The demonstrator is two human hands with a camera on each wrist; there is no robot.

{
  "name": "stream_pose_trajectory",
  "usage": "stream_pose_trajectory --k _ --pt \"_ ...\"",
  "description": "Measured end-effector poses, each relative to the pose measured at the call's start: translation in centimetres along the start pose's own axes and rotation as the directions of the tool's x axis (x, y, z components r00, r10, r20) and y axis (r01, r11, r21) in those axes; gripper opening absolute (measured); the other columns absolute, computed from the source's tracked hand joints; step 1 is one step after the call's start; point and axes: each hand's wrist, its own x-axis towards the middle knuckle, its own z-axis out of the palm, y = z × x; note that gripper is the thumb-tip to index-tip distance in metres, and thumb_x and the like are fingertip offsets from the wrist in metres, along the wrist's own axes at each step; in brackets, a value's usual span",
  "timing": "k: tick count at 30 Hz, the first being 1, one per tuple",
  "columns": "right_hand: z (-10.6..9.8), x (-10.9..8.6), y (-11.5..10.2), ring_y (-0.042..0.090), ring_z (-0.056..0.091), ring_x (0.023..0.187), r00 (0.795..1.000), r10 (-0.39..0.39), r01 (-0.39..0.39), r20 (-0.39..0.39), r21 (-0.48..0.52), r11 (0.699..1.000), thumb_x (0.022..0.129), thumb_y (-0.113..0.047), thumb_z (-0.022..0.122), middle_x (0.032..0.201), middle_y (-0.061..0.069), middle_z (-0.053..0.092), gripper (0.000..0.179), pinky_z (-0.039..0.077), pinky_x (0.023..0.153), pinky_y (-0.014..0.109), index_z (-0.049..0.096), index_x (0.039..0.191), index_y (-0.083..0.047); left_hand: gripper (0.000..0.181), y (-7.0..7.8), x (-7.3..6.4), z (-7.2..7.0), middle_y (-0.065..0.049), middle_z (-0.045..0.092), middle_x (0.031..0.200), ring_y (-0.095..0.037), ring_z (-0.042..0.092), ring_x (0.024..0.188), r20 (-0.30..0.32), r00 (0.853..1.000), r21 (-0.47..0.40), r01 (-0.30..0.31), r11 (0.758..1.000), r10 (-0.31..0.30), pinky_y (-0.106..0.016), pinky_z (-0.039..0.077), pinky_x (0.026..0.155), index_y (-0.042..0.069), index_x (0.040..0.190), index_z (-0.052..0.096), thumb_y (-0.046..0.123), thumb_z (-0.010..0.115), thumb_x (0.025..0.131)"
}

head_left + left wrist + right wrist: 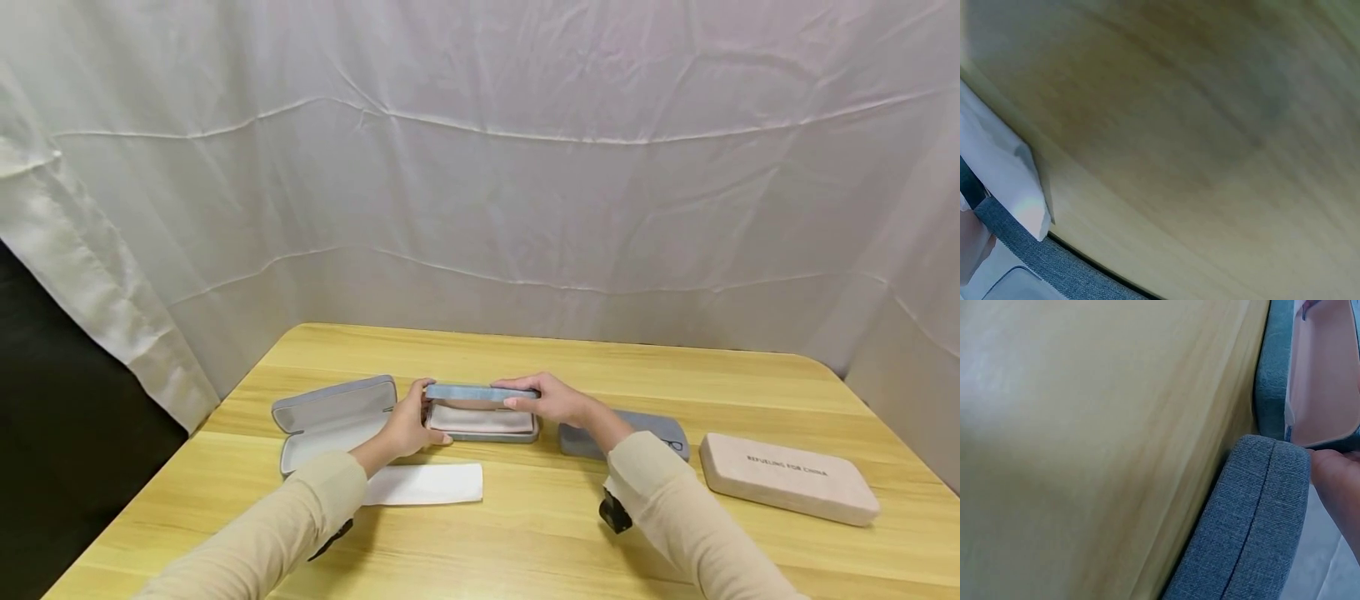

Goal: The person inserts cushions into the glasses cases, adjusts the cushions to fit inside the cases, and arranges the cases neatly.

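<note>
A blue glasses case [461,392] with a pink lining [1325,369] stands partly open on the table in the head view. Inside its base lies a pale pink folded cloth [480,418]. My left hand [401,429] grips the case's left end, thumb at the front of the base and fingers up by the lid. At the right end, my right hand [551,402] pinches the raised lid between thumb and fingers. In the right wrist view only part of the right hand [1338,481] shows; in the left wrist view a bit of the left hand [972,244] appears at the edge.
Left of the hands, a grey glasses case [337,408] lies open. A white cloth [431,484] lies flat in front of it. On the right are a closed grey-blue case [651,427] and a closed pink case [787,479] with lettering. A pale curtain [525,192] hangs behind the table.
</note>
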Motion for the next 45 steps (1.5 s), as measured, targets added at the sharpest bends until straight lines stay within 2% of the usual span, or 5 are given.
stream_pose_trajectory --k 6,12,19,33,45 --pt "0.0 -0.1 -0.1 0.035 0.047 0.122 1.0 -0.002 0.002 -0.007 -0.02 1.0 0.096 -0.026 0.051 0.144 0.017 0.04 0.045 0.042 0.094 0.041 0.046 0.137 -0.008 0.09 0.0 0.1 0.0 -0.024 0.044 0.135 -0.037 0.044 0.125 0.006 1.0 -0.008 0.002 1.0 -0.002 -0.049 0.041 0.1 0.003 0.143 0.024 0.007 0.079 0.071" --pt "0.1 -0.1 -0.2 0.034 0.036 0.134 1.0 -0.011 0.01 -0.017 -0.04 0.999 0.095 -0.026 0.053 0.143 0.017 0.041 0.045 0.037 0.105 0.049 0.047 0.136 -0.008 0.089 0.0 0.2 -0.1 -0.023 0.045 0.134 -0.035 0.046 0.123 0.003 1.0 -0.008 0.002 1.0 -0.002 -0.048 0.042 0.098 0.003 0.142 0.025 0.006 0.079 0.071" --pt "0.2 0.0 0.0 0.034 0.044 0.127 0.999 -0.032 0.031 -0.027 -0.055 0.998 0.095 -0.024 0.053 0.141 0.017 0.043 0.044 0.042 0.098 0.045 0.048 0.135 -0.007 0.088 0.0 0.2 -0.1 -0.024 0.044 0.135 -0.036 0.046 0.122 0.001 1.0 0.012 -0.013 1.0 0.013 -0.048 0.043 0.097 0.003 0.142 0.025 0.008 0.079 0.071" --pt "0.5 -0.3 0.3 0.035 0.051 0.119 0.992 -0.123 0.117 -0.033 -0.134 0.984 0.093 -0.018 0.055 0.132 0.02 0.052 0.041 0.045 0.095 0.047 0.051 0.132 -0.004 0.089 0.0 0.3 -0.1 -0.02 0.054 0.116 -0.028 0.054 0.093 0.007 1.0 0.042 -0.017 0.999 0.017 -0.04 0.047 0.078 0.002 0.141 0.027 0.009 0.08 0.07" --pt "1.4 -0.8 0.1 0.047 0.025 0.134 0.997 -0.071 0.058 -0.028 -0.322 0.945 0.09 -0.016 0.061 0.138 0.028 0.041 0.039 0.035 0.101 0.058 0.056 0.128 -0.009 0.087 0.1 0.1 -0.1 -0.023 0.044 0.136 -0.037 0.046 0.122 0.018 1.0 0.059 -0.026 0.998 0.025 -0.05 0.041 0.098 0.002 0.141 0.027 0.011 0.079 0.072"
